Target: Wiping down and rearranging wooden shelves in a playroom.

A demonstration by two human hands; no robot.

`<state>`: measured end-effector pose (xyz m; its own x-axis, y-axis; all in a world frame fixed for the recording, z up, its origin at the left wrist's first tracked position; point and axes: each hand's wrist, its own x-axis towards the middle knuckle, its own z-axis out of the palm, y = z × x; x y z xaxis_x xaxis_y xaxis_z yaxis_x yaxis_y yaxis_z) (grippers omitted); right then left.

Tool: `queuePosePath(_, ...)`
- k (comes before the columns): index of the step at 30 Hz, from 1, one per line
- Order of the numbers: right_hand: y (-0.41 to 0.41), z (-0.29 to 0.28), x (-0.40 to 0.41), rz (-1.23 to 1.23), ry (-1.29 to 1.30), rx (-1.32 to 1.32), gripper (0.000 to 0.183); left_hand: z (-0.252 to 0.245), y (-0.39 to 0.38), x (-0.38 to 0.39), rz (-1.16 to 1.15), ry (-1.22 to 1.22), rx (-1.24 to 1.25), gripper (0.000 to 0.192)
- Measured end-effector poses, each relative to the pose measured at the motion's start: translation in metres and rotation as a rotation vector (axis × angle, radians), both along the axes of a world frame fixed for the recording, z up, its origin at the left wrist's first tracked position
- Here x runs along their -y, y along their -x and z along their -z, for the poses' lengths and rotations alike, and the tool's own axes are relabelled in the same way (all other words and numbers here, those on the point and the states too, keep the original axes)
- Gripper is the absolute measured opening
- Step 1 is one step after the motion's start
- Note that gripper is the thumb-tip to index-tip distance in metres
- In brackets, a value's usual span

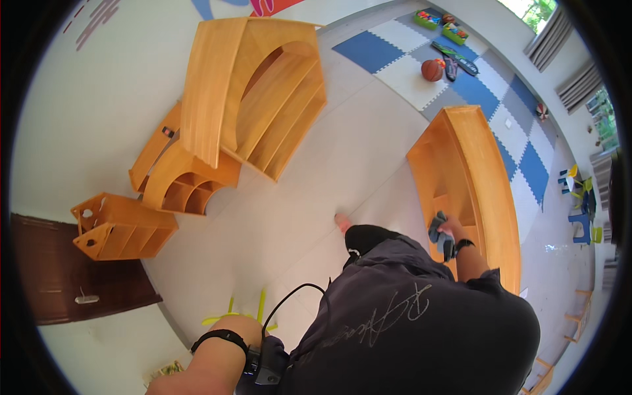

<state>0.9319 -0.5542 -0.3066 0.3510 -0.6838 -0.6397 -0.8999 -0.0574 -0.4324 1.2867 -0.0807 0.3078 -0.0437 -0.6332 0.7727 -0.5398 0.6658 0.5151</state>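
Observation:
My right hand is closed on a bunched grey cloth, inside the front opening of a low wooden shelf unit at the right. A black band with a small dark device sits on that wrist. At the lower left, my left arm wears a black strap with a dark device and a cable. Past the strap, a rounded part of what appears to be my left hand shows in front of a yellow-green chair. Its fingers are hidden, so whether it holds anything cannot be told.
Wooden shelf units stand left of me: a tall arched one, a smaller arched one, and a low one near a brown door. Ahead, a basketball and green toy bins lie on foam mats.

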Motion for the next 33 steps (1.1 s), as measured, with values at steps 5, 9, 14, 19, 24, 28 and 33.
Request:
queuePosePath(5,0.048,0.003,0.006,0.196,-0.064,0.073,0.046,0.039,-0.040,0.045,-0.058,0.527,-0.305,0.020)
queuePosePath(9,-0.099,-0.065,-0.013,0.083,-0.085,0.154,0.050,0.093,-0.109,0.038,-0.387,0.387,-0.321,0.014)
queuePosePath(14,-0.254,-0.065,-0.006,-0.160,-0.117,0.384,0.044,0.238,-0.214,0.056,-0.827,-0.546,-0.103,0.031)
queuePosePath(19,-0.491,-0.161,-0.086,-0.665,-0.480,0.493,0.050,0.331,-0.252,0.016,-0.876,-0.821,-0.008,0.066)
queuePosePath(24,-0.651,-0.249,-0.217,-0.853,-0.814,0.623,0.059,0.396,-0.326,-0.020,-0.911,-0.803,-0.391,0.094)
queuePosePath(28,-0.747,-0.246,-0.304,-0.869,-1.136,0.714,0.073,0.458,-0.408,-0.095,-0.757,-0.663,-1.159,0.065)
queuePosePath(33,-0.809,-0.232,-0.311,-0.825,-0.963,0.615,0.056,0.515,-0.525,-0.204,-0.920,-0.571,-1.605,0.038)
